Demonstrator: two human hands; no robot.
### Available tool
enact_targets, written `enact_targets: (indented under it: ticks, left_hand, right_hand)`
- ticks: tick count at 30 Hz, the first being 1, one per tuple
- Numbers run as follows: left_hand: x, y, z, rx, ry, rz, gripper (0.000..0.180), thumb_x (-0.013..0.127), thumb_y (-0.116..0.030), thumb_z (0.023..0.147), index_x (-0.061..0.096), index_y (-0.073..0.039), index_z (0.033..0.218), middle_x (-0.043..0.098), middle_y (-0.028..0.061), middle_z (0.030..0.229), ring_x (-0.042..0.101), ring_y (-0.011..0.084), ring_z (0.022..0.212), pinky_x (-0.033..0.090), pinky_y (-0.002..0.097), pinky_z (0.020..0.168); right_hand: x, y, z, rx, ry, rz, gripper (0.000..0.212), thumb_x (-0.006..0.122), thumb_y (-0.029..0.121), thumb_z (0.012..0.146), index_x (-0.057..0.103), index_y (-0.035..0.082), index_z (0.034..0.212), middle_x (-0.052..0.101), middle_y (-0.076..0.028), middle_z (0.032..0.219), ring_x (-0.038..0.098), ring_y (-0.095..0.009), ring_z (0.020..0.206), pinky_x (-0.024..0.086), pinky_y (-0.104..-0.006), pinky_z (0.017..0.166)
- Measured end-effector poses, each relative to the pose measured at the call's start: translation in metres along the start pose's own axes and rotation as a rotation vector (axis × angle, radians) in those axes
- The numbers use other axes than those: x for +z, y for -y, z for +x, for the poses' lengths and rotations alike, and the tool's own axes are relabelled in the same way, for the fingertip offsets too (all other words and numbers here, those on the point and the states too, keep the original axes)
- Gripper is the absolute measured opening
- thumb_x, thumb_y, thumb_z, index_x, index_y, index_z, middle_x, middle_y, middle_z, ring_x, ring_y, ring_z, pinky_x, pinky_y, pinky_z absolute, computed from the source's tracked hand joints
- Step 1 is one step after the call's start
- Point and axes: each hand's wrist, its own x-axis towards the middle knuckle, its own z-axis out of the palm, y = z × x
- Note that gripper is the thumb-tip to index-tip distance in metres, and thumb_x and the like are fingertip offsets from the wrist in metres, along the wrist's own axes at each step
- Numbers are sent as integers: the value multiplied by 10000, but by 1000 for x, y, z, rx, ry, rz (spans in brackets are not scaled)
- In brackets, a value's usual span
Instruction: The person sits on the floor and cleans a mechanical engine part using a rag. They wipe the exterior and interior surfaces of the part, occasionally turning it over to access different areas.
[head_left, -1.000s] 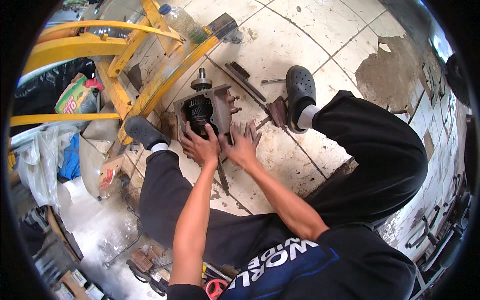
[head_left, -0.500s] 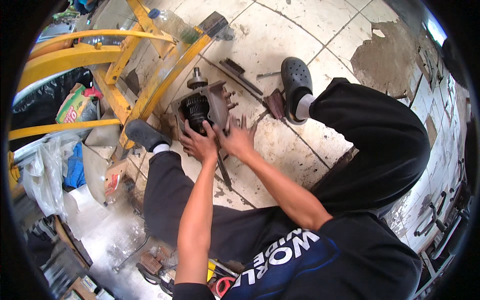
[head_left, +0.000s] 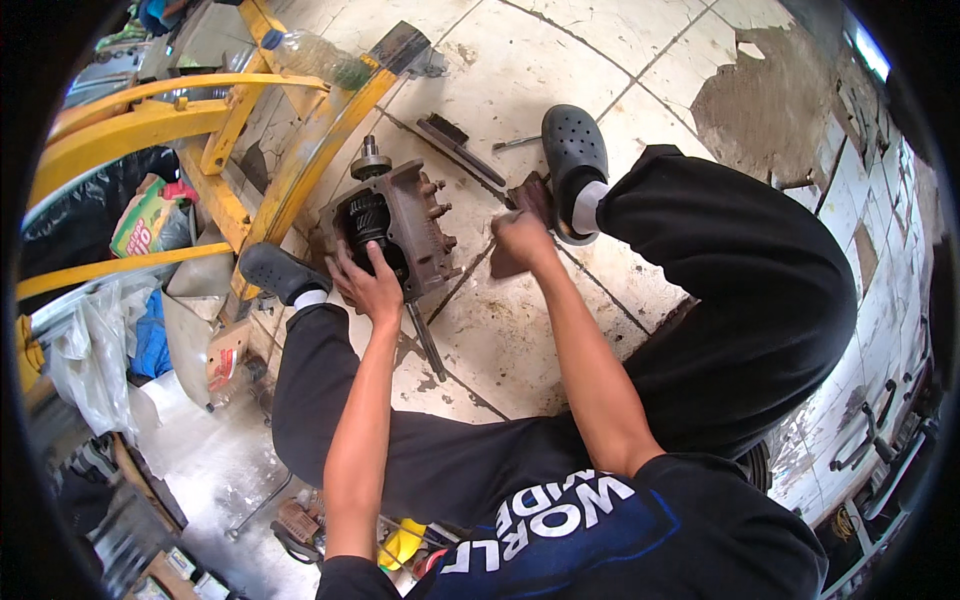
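Note:
A grimy metal gearbox (head_left: 425,225) lies on the tiled floor before me, with a dark gear cluster (head_left: 362,215) showing in its open side and a shaft (head_left: 370,160) sticking out at the far end. My left hand (head_left: 368,285) grips its near left edge, thumb by the gears and fingers spread along the outer side. To the right of the gearbox, my right hand (head_left: 522,240) is closed on a reddish-brown piece that looks like a rag (head_left: 533,196); it shows beyond the fist, and a brown patch below the fist may belong to it. A metal rod (head_left: 426,343) lies below the gearbox.
A yellow metal frame (head_left: 310,160) stands at the left, with a plastic bottle (head_left: 305,55) by it. Beyond the gearbox lie a brush (head_left: 445,130) and a thin tool (head_left: 517,143). My clogged feet flank the work, the right clog (head_left: 575,150) beside my right hand.
My right hand has left the gearbox and moved right to the brown rag-like piece. The gearbox has turned a little, showing more of its right side. My left hand stays on it.

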Motion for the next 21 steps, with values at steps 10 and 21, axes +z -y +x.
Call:
enact_targets:
  ticks: [10, 21]
  left_hand:
    - [14, -85, 33, 1209, 1038, 805, 738, 523, -575, 887, 446, -51, 1401, 581, 181, 1279, 487, 272, 1263, 255, 456, 1128]
    - [7, -89, -1, 1068, 1043, 951, 821, 519, -632, 868, 402, -50, 1434, 692, 154, 1049, 644, 290, 1024, 358, 453, 1034]
  right_hand:
    - [-4, -8, 26, -52, -136, 1105, 318, 517, 265, 976, 696, 2, 988, 631, -29, 739, 552, -95, 612, 406, -241, 558]
    - [-5, -16, 6, 85, -83, 1082, 303, 505, 258, 965, 700, 33, 909, 634, -19, 773, 560, -98, 618, 433, -250, 562]
